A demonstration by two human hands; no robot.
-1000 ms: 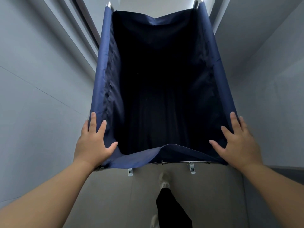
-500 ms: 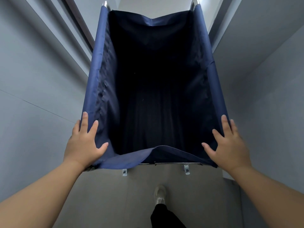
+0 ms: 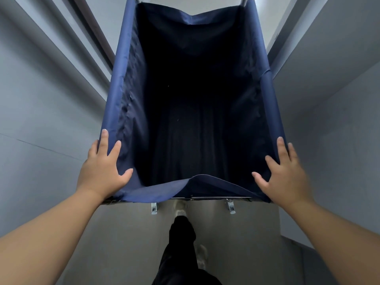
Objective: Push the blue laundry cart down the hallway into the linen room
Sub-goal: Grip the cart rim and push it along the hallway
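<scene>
The blue laundry cart (image 3: 123,64) fills the middle of the head view, its dark fabric bag open and empty as far as I can see. My left hand (image 3: 102,171) lies on its near left corner, fingers stretched along the side rim, thumb inside the bag. My right hand (image 3: 285,175) holds the near right corner the same way. Both arms are stretched out straight. A metal bar and two small brackets (image 3: 154,207) show under the cart's near edge.
Grey walls stand close on the left (image 3: 41,120) and right (image 3: 333,120) of the cart, leaving narrow gaps. A dark strip (image 3: 92,27) runs along the left wall. My leg in dark trousers (image 3: 181,239) steps on the pale floor (image 3: 242,243) behind the cart.
The cart has rolled forward along the hallway with both hands staying on its corners. My legs have swapped steps behind it, and the view has drifted slightly.
</scene>
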